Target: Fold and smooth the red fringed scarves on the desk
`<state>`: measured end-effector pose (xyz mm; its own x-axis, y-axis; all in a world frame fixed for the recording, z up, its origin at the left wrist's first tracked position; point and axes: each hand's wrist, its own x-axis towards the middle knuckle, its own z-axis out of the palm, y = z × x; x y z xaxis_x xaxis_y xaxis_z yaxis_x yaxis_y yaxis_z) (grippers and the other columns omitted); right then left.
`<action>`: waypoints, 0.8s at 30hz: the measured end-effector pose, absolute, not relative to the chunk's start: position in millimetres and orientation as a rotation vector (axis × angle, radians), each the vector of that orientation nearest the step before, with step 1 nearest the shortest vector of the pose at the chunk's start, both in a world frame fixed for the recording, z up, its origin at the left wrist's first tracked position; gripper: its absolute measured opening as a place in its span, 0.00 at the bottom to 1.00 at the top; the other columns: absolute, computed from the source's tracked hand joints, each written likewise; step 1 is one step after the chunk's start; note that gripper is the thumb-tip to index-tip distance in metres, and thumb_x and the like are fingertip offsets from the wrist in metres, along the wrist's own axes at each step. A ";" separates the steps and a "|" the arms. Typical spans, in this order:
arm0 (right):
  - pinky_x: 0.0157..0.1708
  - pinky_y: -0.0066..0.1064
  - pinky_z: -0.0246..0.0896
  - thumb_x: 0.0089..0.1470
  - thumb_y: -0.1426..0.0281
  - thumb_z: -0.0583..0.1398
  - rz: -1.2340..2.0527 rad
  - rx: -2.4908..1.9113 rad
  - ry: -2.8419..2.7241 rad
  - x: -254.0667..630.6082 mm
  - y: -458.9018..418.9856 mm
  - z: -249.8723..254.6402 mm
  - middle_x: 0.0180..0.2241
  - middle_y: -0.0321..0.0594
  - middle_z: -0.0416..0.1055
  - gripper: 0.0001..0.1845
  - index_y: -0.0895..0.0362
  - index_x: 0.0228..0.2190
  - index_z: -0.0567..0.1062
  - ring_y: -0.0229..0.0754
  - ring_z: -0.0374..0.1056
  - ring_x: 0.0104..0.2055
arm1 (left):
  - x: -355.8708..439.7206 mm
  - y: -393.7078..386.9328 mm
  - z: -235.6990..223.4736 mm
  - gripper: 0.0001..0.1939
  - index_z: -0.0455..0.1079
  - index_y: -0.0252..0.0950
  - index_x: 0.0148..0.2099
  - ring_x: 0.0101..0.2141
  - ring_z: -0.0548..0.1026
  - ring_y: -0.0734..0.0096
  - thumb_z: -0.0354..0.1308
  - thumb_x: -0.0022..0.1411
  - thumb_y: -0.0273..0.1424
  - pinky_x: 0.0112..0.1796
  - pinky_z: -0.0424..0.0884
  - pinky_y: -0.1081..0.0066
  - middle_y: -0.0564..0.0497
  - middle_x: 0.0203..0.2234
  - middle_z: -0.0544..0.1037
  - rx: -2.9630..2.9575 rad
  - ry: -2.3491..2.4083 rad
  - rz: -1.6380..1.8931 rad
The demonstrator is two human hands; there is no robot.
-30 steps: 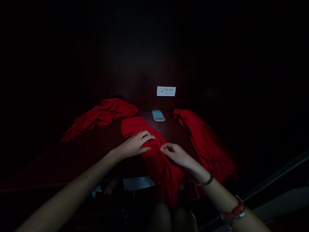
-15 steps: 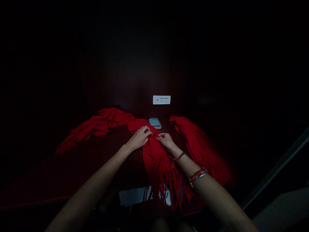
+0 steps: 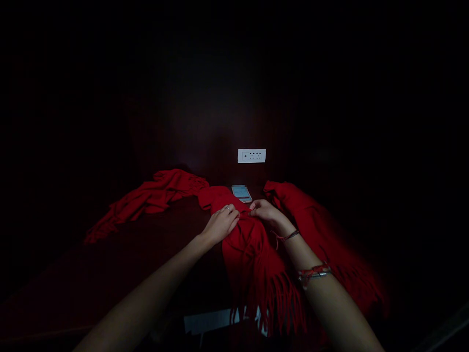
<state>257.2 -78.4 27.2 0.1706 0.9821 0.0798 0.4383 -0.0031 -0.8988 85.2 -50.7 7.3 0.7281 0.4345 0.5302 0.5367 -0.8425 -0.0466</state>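
Firstly, one dark table (image 3: 176, 227), its far side against a wall. Next, one fringed red cloth (image 3: 318, 227), at right, laid lengthwise, not in hand. One middle red cloth (image 3: 247, 247), running toward the near edge, gathered under the hands, its lower part creased, fringe hanging loose; judged part-worked, with the folds there left unsmoothed. One crumpled red cloth (image 3: 154, 193), at left, fringed, rumpled and not in hand, so apparently unattended. One left hand (image 3: 222, 225), fingers curled in closely, seemingly gripping the middle cloth. One right hand (image 3: 267, 212), thumb and fingertips brought together at that cloth's right edge, apparently pinching it. One pale sheet (image 3: 208, 321), below the near edge, partly hidden by fringe. One white socket plate (image 3: 251, 156), on the wall. One phone (image 3: 242, 193), lying just beyond the hands. One ring (image 3: 227, 209), on the left hand.
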 end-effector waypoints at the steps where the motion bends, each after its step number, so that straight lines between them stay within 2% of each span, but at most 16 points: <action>1: 0.19 0.22 0.46 0.29 0.79 0.55 0.755 -1.609 -1.399 260.4 -76.9 26.8 0.14 0.28 0.58 0.06 0.59 0.18 0.63 0.30 0.53 0.18 | 80.8 -50.0 10.2 0.10 0.62 0.35 0.36 0.34 0.63 0.68 0.41 0.60 0.31 0.35 0.61 0.70 0.48 0.32 0.63 -2.767 -0.751 -0.738; 5: 0.19 0.22 0.46 0.32 0.77 0.54 0.623 -1.678 -1.415 264.4 -80.1 22.7 0.15 0.29 0.58 0.04 0.58 0.18 0.63 0.30 0.53 0.19 | 57.9 -45.8 24.1 0.09 0.62 0.37 0.34 0.31 0.64 0.72 0.41 0.59 0.31 0.33 0.60 0.74 0.50 0.30 0.64 -3.008 -0.620 -0.491; 10: 0.19 0.21 0.47 0.37 0.74 0.53 0.926 -1.555 -1.439 258.2 -91.5 24.2 0.17 0.29 0.58 0.01 0.58 0.19 0.63 0.29 0.52 0.19 | 45.1 -47.3 33.2 0.08 0.63 0.37 0.29 0.28 0.64 0.72 0.45 0.56 0.30 0.31 0.57 0.75 0.52 0.26 0.66 -3.187 -0.654 -0.270; 14: 0.18 0.22 0.44 0.44 0.70 0.50 1.079 -1.502 -1.567 257.6 -94.9 24.1 0.15 0.30 0.57 0.09 0.59 0.17 0.63 0.29 0.50 0.17 | 43.8 -50.8 35.1 0.08 0.64 0.37 0.27 0.24 0.63 0.75 0.45 0.54 0.29 0.27 0.55 0.76 0.54 0.22 0.66 -3.221 -0.756 -0.260; 18: 0.22 0.22 0.47 0.37 0.74 0.56 0.842 -1.613 -1.785 254.0 -95.3 20.0 0.18 0.30 0.60 0.03 0.59 0.18 0.64 0.30 0.53 0.20 | 39.6 -51.3 40.3 0.06 0.64 0.37 0.27 0.21 0.61 0.78 0.46 0.50 0.26 0.23 0.54 0.78 0.57 0.18 0.66 -3.346 -0.917 -0.226; 21: 0.23 0.23 0.48 0.32 0.71 0.61 0.616 -1.740 -1.844 244.9 -96.1 16.4 0.21 0.32 0.62 0.10 0.58 0.21 0.64 0.32 0.56 0.24 | 39.6 -52.1 42.4 0.06 0.64 0.36 0.28 0.20 0.63 0.79 0.47 0.51 0.29 0.23 0.56 0.79 0.58 0.18 0.68 -3.469 -1.003 -0.229; 24: 0.22 0.23 0.47 0.29 0.72 0.62 0.515 -1.804 -1.817 235.1 -97.0 13.7 0.21 0.31 0.61 0.14 0.57 0.22 0.62 0.33 0.56 0.23 | 46.0 -52.7 36.6 0.11 0.63 0.35 0.25 0.19 0.64 0.79 0.47 0.53 0.36 0.22 0.55 0.79 0.57 0.16 0.67 -3.437 -1.123 -0.336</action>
